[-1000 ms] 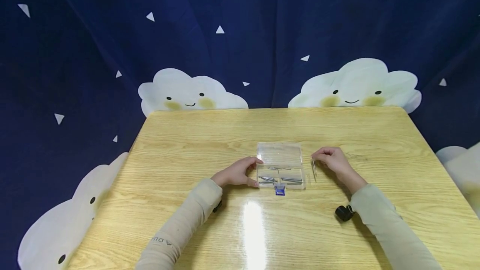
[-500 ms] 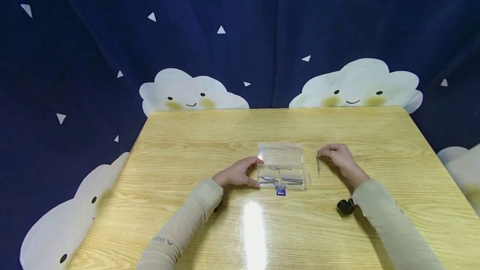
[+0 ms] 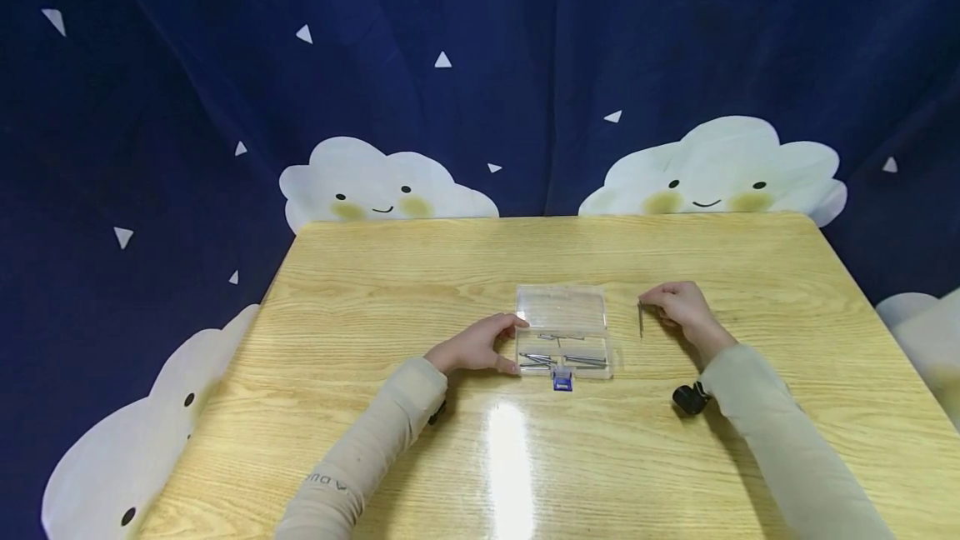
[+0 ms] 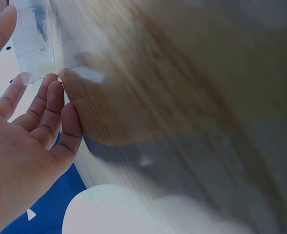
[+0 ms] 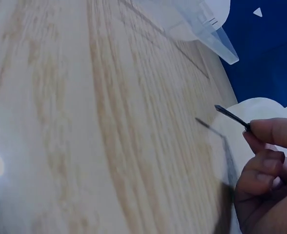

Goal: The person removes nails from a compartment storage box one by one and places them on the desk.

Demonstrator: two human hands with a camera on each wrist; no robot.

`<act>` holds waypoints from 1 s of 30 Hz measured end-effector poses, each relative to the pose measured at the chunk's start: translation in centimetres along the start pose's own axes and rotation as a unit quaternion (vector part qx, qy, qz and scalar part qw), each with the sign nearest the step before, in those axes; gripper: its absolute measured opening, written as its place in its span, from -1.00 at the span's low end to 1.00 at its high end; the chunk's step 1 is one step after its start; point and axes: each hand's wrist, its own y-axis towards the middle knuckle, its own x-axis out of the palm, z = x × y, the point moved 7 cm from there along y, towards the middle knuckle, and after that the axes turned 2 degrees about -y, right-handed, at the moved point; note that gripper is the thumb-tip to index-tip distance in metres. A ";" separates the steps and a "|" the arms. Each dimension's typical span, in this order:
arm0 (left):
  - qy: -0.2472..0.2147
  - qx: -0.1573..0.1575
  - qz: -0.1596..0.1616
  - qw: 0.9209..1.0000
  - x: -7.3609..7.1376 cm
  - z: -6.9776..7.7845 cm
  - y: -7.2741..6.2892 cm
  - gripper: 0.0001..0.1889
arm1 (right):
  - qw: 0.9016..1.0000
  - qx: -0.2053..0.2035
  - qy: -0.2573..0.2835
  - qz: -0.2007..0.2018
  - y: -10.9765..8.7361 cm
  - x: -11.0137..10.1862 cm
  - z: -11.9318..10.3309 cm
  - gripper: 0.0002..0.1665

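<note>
A clear plastic storage box (image 3: 609, 348) lies on the table with its lid (image 3: 561, 308) folded back. In its compartments lie several metal nails (image 3: 584, 362), with smaller ones toward the back. My left hand (image 3: 474, 345) grips the box's left side, thumb at the front corner and index finger near the hinge; the left wrist view has the fingertips against the box wall (image 4: 36, 53). Right of the box, my right hand (image 3: 681, 308) pinches a nail (image 3: 641, 320) between thumb and index finger. The right wrist view gives the nail's pointed end (image 5: 231, 116), clear of the tabletop.
A blue latch (image 3: 562, 380) sticks out from the box's front edge. The wooden table (image 3: 375, 273) reaches back to a dark blue curtain (image 3: 525, 65) with clouds on it. A bright light reflection (image 3: 510, 465) lies in front of the box.
My right hand has moved back and slightly right, away from the box, still pinching the nail. The left hand and the box have stayed in place.
</note>
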 end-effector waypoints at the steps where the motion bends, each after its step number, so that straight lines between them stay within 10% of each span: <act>1: -0.002 0.000 0.000 1.000 0.0 0.0 0.0 -0.30 | 1.000 0.003 0.000 -0.001 0.1 0.0 0.1 -0.61; 20: -0.014 -0.002 -0.005 1.000 0.1 -0.1 0.0 -0.31 | 0.998 0.036 0.054 -0.022 0.8 -0.1 0.6 -0.89; 30: -0.016 -0.004 -0.006 1.000 -0.1 0.1 -0.1 -0.31 | 0.999 0.024 0.016 -0.013 0.9 0.1 0.7 -0.65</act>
